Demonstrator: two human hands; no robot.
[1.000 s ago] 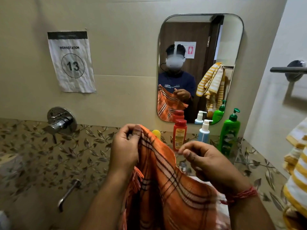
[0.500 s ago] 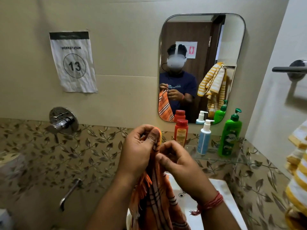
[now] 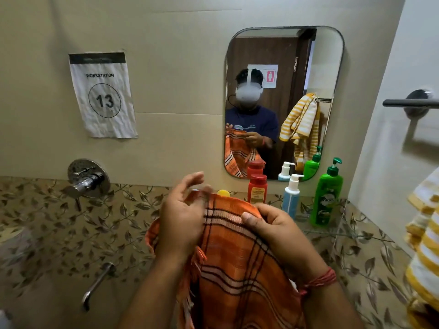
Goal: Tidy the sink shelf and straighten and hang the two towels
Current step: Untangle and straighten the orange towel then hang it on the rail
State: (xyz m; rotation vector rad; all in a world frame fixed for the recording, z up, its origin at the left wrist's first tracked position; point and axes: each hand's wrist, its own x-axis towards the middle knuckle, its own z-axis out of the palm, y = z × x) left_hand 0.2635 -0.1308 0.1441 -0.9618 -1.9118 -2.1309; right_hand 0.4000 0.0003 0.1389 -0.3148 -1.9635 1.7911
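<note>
My right hand (image 3: 275, 230) pinches the orange towel (image 3: 235, 269) at its top edge; my left hand (image 3: 183, 217) lies behind it, fingers loosely spread. On the glass shelf (image 3: 318, 231) stand red bottle (image 3: 257, 189), blue pump bottle (image 3: 291, 197) and green pump bottle (image 3: 326, 194).

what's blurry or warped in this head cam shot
Head view: the left hand has motion-smeared fingertips; the right hand and orange towel are sharper; wide-angle lens bends the mirror edges; lighting soft, corners dim.
</note>
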